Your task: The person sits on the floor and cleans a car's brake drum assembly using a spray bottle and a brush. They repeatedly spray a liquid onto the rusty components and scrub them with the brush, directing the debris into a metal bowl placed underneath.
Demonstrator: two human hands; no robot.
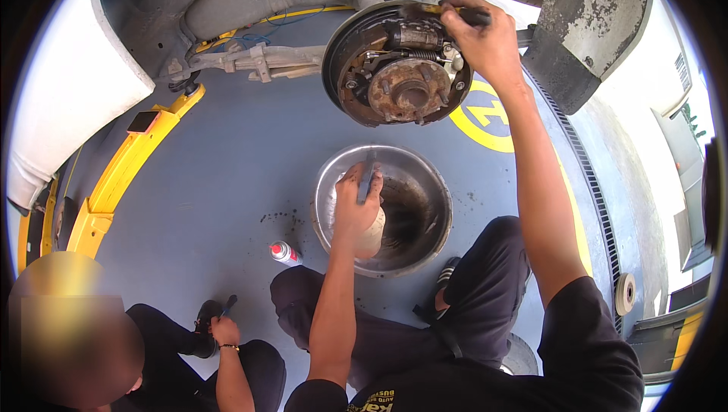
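My right hand (483,36) grips a paintbrush (435,9) with a dark handle, its bristles against the top rim of a drum brake's backing plate (335,65). The wheel cylinder (418,37), a return spring (421,54) and the rusty wheel hub flange (392,90) with its studs are exposed. Below, my left hand (358,198) is closed around a pale bottle (372,235) with a grey head, apparently a spray bottle. It is held over a round metal basin (445,213) with dark residue inside. My fingers hide part of the bottle.
An aerosol can (284,252) with a red cap stands left of the basin. Beside me a crouching person's hand (226,331) holds a blue-handled tool. A yellow lift arm (133,156) reaches under the vehicle at left. A floor drain grate (586,167) runs along the right.
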